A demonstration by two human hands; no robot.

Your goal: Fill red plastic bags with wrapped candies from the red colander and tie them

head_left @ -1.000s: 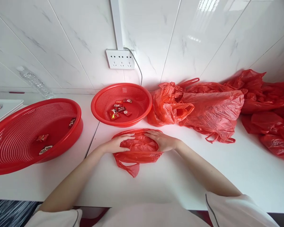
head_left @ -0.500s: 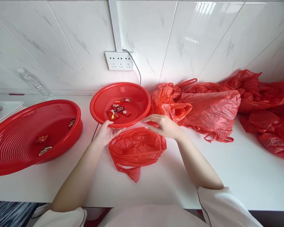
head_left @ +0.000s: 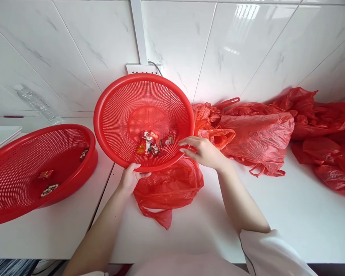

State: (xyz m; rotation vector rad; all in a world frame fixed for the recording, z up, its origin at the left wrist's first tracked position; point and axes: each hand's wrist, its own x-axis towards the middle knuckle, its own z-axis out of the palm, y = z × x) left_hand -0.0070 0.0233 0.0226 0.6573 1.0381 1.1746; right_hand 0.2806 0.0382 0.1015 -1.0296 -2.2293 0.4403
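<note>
A round red mesh basket (head_left: 115,115) is raised off the counter and tilted toward me. Several small wrapped candies (head_left: 149,145) have gathered low in it. My left hand (head_left: 129,180) is closed on the near-left part of its rim, thumb on top and fingers underneath. At the near-right rim, my right hand (head_left: 202,153) grips with thumb and fingers. Just below the basket, an opened red plastic bag (head_left: 172,188) lies on the white counter, its far side partly hidden by the basket.
To the left sits a second red mesh basket (head_left: 93,157), with a few wrapped pieces inside. Behind it a clear plastic bottle (head_left: 37,103) lies near the wall, and a white tray (head_left: 5,134) is at the left edge. Filled red plastic bags (head_left: 258,130) crowd the right side.
The basket has risen from the counter and tipped toward me, now covering part of the wall socket. The candies inside have slid together, and both hands have moved with the rim.
</note>
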